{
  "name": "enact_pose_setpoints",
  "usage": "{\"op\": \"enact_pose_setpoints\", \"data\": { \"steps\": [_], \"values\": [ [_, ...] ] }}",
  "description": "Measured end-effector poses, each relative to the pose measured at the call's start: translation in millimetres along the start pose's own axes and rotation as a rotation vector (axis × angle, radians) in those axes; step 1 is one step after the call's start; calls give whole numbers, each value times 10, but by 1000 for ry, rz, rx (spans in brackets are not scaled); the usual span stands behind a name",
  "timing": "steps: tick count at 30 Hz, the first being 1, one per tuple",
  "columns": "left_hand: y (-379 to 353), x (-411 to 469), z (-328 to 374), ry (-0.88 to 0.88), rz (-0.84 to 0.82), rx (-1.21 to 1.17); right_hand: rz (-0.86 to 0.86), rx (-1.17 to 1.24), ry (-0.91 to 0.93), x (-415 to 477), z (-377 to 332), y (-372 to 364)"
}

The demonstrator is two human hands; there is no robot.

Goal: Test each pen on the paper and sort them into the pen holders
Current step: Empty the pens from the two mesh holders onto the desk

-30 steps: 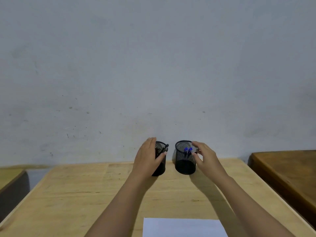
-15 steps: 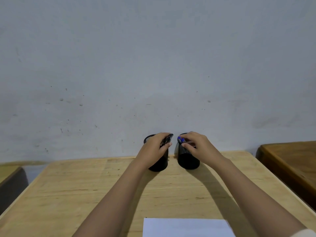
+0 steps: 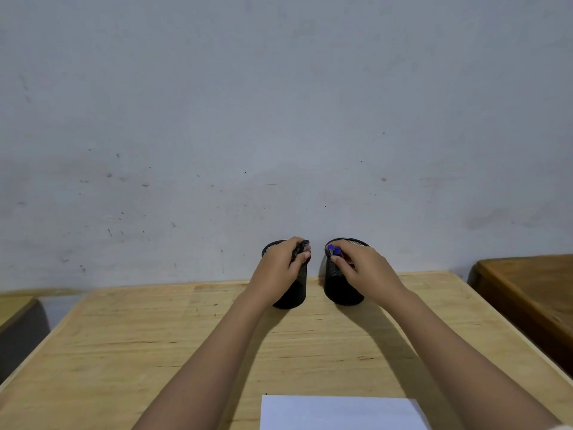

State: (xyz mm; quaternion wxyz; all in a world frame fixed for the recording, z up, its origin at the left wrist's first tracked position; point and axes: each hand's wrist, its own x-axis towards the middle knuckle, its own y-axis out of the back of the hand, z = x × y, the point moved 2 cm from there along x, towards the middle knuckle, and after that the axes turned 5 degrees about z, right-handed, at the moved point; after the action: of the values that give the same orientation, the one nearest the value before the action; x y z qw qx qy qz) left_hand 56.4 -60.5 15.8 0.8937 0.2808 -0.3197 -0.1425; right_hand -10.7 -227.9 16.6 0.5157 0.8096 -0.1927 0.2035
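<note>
Two black mesh pen holders stand side by side at the far edge of the wooden table [image 3: 155, 352], against the wall. My left hand [image 3: 279, 271] reaches over the left holder [image 3: 294, 293] and its fingers close on dark pens [image 3: 300, 248] sticking out of it. Over the right holder [image 3: 338, 290], my right hand [image 3: 362, 268] pinches blue-capped pens [image 3: 334, 251] at the rim. A white sheet of paper [image 3: 338, 412] lies at the near edge of the table, between my forearms.
A grey marked wall rises directly behind the holders. A darker wooden table [image 3: 533, 293] stands to the right across a narrow gap. Another piece of furniture [image 3: 15, 318] sits lower at the left.
Both hands rose from the holders' sides to their tops and closed on the pens. The view tilted slightly, so the table sits lower in frame.
</note>
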Motion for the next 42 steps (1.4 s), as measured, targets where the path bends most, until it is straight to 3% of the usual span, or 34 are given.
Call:
{"op": "enact_pose_setpoints", "data": {
  "steps": [8, 16, 19, 24, 26, 29, 33, 42],
  "values": [
    [158, 54, 174, 48, 109, -185, 108, 5, 4, -8, -92, 152],
    [708, 19, 821, -105, 190, -230, 223, 141, 77, -37, -505, 853],
    [845, -173, 962, -171, 132, -156, 196, 116, 141, -193, -684, 1024],
    [753, -673, 718, -165, -145, 220, -62, -256, 284, -639, -765, 871],
    [640, -875, 492, -104, -258, 266, -180, -310, 281, -810, -697, 691],
    [526, -1060, 248, -9, -331, 174, -273, -210, 183, -949, -526, 438],
    [394, -1078, 133, -30, -387, 212, -306, -56, 94, -987, -302, 203],
    [55, -959, -91, -63, -423, 268, -262, -40, 14, -1006, 111, 9]
  ]
}}
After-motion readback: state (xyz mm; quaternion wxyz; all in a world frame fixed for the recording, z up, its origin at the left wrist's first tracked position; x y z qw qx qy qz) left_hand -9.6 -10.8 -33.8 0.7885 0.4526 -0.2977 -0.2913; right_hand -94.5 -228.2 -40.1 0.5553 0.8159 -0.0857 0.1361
